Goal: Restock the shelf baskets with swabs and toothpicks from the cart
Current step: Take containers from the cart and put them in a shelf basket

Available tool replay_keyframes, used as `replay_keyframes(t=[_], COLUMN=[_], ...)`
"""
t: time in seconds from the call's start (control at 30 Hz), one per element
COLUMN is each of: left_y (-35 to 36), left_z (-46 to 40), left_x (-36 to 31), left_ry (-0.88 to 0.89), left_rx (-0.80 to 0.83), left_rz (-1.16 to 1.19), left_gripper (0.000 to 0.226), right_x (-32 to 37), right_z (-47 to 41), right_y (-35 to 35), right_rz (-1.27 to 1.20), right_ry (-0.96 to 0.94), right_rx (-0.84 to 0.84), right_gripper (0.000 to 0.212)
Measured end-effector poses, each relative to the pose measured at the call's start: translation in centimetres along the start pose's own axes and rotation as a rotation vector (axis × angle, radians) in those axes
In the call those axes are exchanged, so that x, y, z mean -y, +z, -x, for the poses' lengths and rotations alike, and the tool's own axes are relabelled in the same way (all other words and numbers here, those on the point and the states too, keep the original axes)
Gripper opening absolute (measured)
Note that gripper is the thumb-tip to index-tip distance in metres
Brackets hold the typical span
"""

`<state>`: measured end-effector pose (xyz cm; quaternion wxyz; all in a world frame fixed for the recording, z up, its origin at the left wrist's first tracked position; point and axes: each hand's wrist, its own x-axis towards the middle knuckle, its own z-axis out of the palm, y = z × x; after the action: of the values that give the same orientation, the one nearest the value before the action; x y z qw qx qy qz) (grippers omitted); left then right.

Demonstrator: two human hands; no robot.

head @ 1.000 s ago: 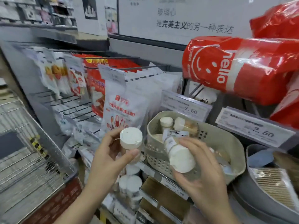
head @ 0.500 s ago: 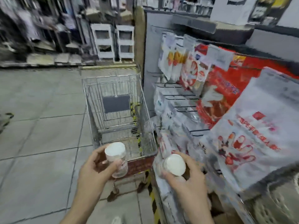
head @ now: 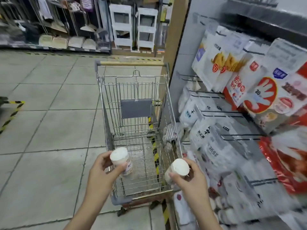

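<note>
Left hand (head: 101,173) gripped a white-capped jar (head: 122,161); right hand (head: 189,178) gripped another jar (head: 178,170) — both held above the near end of the wire cart (head: 132,100). Best lower them gently onto the mesh — upright, not dropped.

Legible markings appear only on the hanging packs at the shelf. The white pack with the red hand print (head: 264,95) bears "20". The white packs with yellow printing (head: 221,63) carry red circles reading "50". The lower white packs (head: 191,113) show Chinese characters, possibly "防尘罩"; blur prevents confirmation. The jar labels are unreadable.
</note>
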<state>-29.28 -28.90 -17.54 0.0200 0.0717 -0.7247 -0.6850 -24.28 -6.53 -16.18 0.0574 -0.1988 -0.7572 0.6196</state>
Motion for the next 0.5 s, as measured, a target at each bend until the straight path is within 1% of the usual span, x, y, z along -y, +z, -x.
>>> replay_keyframes(t=[0.1, 0.23, 0.4, 0.5], left_y=[0.5, 2.0, 5.1, 7.0], left_z=[-3.6, -8.3, -15.7, -20.7], left_x=[1.1, 2.5, 4.6, 6.2], left_ry=[-0.066, -0.12, -0.195, -0.256], left_rx=[-0.013, 0.009, 0.06, 0.053], left_rz=[0.0, -0.046, -0.134, -0.174], left_gripper=[0.042, 0.043, 0.045, 0.045], right_x=[-0.6, -1.4, -3.7, -5.4], right_z=[-3.4, -8.5, -16.9, -22.5], right_y=[1.0, 2.7, 5.7, 7.3], right_rz=[0.012, 0.069, 0.124, 0.166], right_ry=[0.032, 0.066, 0.123, 0.17], right_rx=[-0.001, 0.018, 0.067, 0.091], right_gripper=[0.038, 0.037, 0.038, 0.04])
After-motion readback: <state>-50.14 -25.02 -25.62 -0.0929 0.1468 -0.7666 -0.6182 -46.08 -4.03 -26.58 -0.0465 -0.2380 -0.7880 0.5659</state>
